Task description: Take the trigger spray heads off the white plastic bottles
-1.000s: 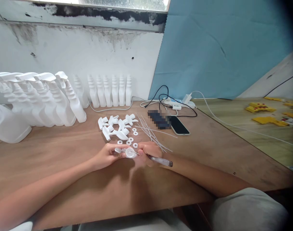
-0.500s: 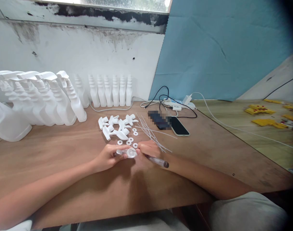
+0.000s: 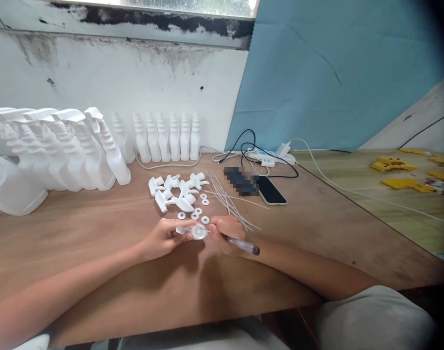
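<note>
In the head view, my left hand is closed around a white trigger sprayer head, its round cap opening turned up toward me. Close to its right, my right hand is a fist wrapped round a pen with a clear barrel and a dark end. The pen's front part is hidden in the fingers. A small gap lies between the right fingertips and the cap. Just beyond my hands lie several white washers and a cluster of loose white trigger sprayer heads.
Thin white tubes lie crossed right of the washers. Behind them are two phones, cables and a power strip. White spray bottles and bottles without tops line the wall. Yellow pieces lie far right.
My right hand and the pen have shifted slightly right, away from the cap, widening the gap. My left hand and the sprayer head stay almost where they were.
</note>
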`<state>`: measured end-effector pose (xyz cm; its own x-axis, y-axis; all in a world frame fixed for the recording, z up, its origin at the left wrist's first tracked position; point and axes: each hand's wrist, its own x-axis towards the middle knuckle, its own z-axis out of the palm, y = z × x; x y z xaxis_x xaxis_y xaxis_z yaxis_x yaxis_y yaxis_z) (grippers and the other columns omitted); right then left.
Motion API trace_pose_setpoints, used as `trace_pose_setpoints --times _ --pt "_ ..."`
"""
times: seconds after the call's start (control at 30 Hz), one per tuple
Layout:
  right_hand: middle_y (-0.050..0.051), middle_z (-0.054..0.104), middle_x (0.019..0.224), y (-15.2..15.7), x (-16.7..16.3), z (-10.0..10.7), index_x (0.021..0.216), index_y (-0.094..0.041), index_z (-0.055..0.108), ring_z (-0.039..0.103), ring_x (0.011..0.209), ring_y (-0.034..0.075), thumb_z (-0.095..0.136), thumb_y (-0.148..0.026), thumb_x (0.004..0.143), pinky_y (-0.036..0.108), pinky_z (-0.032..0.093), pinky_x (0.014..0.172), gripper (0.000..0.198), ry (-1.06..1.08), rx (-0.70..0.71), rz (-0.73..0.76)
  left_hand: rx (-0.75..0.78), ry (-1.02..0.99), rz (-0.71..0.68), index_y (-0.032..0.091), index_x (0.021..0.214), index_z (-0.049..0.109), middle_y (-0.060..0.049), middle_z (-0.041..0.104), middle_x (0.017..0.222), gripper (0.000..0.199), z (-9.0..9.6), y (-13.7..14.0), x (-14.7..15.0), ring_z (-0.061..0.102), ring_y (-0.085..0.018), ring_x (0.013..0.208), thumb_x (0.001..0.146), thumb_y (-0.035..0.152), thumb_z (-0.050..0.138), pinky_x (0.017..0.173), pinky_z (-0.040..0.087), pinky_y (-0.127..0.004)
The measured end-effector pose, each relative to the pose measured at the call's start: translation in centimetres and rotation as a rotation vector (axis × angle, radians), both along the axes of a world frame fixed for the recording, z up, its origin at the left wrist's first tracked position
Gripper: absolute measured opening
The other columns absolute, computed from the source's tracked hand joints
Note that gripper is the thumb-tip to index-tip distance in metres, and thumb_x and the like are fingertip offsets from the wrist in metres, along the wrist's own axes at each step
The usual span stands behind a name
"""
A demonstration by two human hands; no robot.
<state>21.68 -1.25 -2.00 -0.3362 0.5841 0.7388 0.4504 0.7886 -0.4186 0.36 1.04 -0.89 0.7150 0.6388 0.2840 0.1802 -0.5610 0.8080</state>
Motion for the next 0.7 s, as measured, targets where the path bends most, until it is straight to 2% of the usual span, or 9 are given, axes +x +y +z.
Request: trace_pose_setpoints --times 0.1,0.23,0.37,0.47,0.57,0.7 --pt "-0.004 0.027 0.048 -0.2 0.3 0.9 0.056 -0.021 0.019 0.026 0.044 0.009 0.033 -0.032 0.095 0.028 0.023 0.048 0.043 -0.009 -0.051 0.002 0.001 0.001 -0.009 0.010 0.121 0.063 -0.007 0.070 0.095 0.035 -0.1 0.0 -0.1 0.056 -0.012 0.075 0.091 0.027 0.054 0.070 0.043 -0.020" --pt "-0.003 0.040 0.049 -0.7 0.9 2.4 0.056 -0.019 0.032 0.035 0.045 0.009 0.037 -0.022 0.093 0.026 0.028 0.050 0.037 -0.036 -0.155 0.000 0.000 -0.006 -0.003 0.011 0.120 0.064 -0.007 0.071 0.096 0.036 -0.2 0.0 -0.1 0.058 -0.013 0.075 0.091 0.029 0.054 0.070 0.044 -0.020" --pt "-0.002 0.048 0.051 -0.5 0.9 3.1 0.057 -0.019 0.036 0.043 0.047 0.008 0.040 -0.024 0.093 0.022 0.033 0.049 0.036 -0.021 -0.278 -0.008 0.006 -0.030 0.006 0.011 0.118 0.065 -0.010 0.072 0.101 0.035 -0.2 0.0 -0.1 0.063 -0.016 0.081 0.089 0.028 0.056 0.074 0.047 -0.023" --pt "-0.003 0.048 0.049 0.1 0.5 2.9 0.057 -0.019 0.035 0.044 0.045 0.008 0.042 -0.031 0.092 0.020 0.033 0.044 0.038 0.126 -0.489 0.024 -0.001 -0.021 0.005 0.011 0.118 0.065 -0.011 0.071 0.103 0.035 -0.2 0.1 -0.1 0.063 -0.018 0.083 0.089 0.028 0.056 0.075 0.047 -0.024" --pt "-0.004 0.050 0.046 0.6 0.2 2.3 0.056 -0.019 0.037 0.045 0.041 0.008 0.048 -0.037 0.087 0.019 0.032 0.040 0.037 0.347 -0.742 0.085 -0.012 0.027 0.041 0.010 0.121 0.064 -0.008 0.071 0.087 0.039 -0.4 0.2 -0.2 0.058 -0.014 0.070 0.090 0.032 0.055 0.065 0.045 -0.022" --pt "-0.003 0.054 0.046 0.9 -0.2 1.6 0.060 -0.019 0.040 0.044 0.036 0.008 0.053 -0.038 0.083 0.017 0.029 0.035 0.033 0.594 -0.920 0.098 -0.084 0.017 0.060 0.010 0.121 0.063 -0.005 0.069 0.083 0.044 -0.9 0.4 -0.4 0.054 -0.013 0.067 0.089 0.038 0.056 0.063 0.044 -0.021"
